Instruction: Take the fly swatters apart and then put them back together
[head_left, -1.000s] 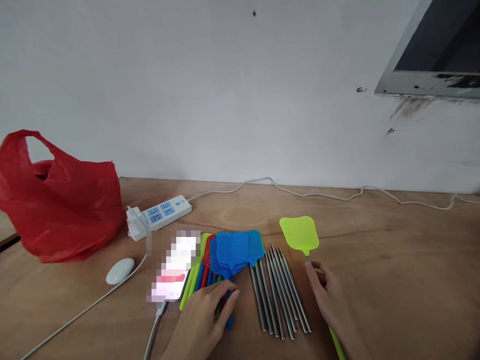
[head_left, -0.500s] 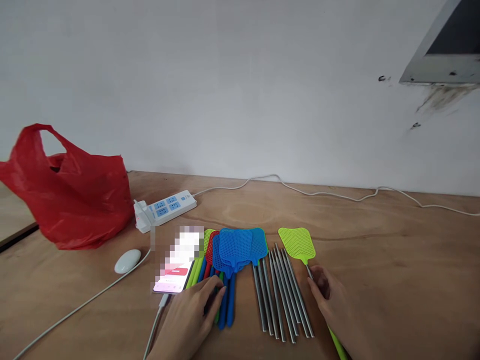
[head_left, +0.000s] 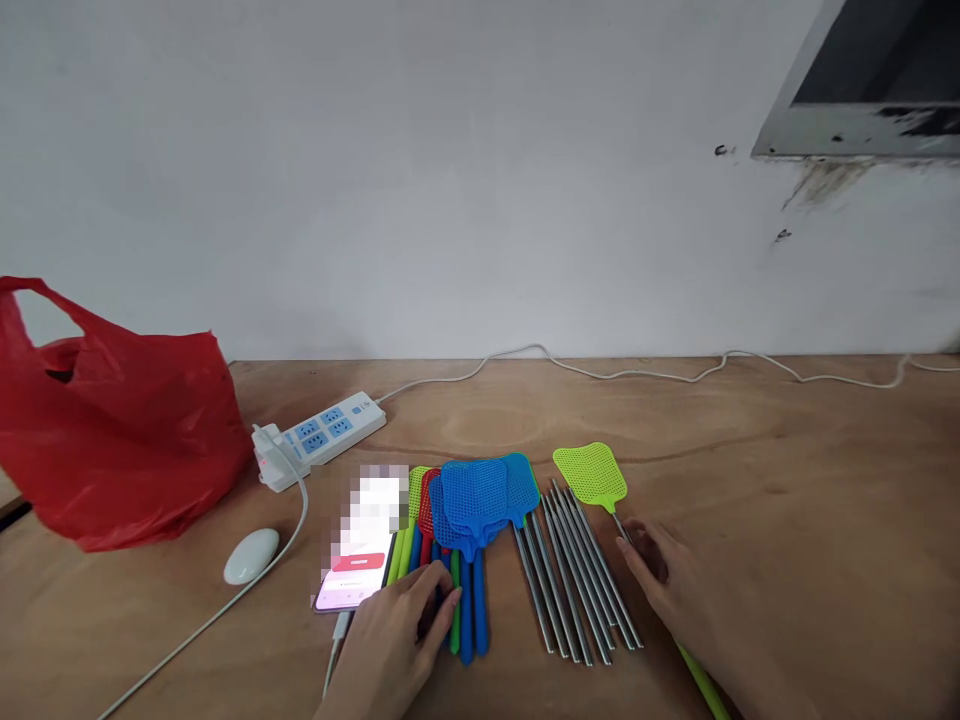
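Observation:
A bundle of fly swatters (head_left: 474, 500) with blue, red and green heads lies on the wooden table (head_left: 787, 520). My left hand (head_left: 401, 640) rests on their coloured handles, fingers curled over them. Several bare metal rods (head_left: 577, 575) lie side by side to the right. A separate lime-green fly swatter (head_left: 590, 474) lies right of the rods; my right hand (head_left: 679, 590) is closed around its shaft, its green handle sticking out below my wrist.
A phone (head_left: 360, 560) with a lit screen lies left of the swatters, cable attached. A white power strip (head_left: 319, 435), a white oval object (head_left: 251, 555) and a red plastic bag (head_left: 112, 440) sit at the left. A white cord (head_left: 637, 374) runs along the wall.
The view has shifted a little. My left hand has slid slightly along the swatter handles; my right hand keeps its hold on the lime-green swatter, which has barely moved.

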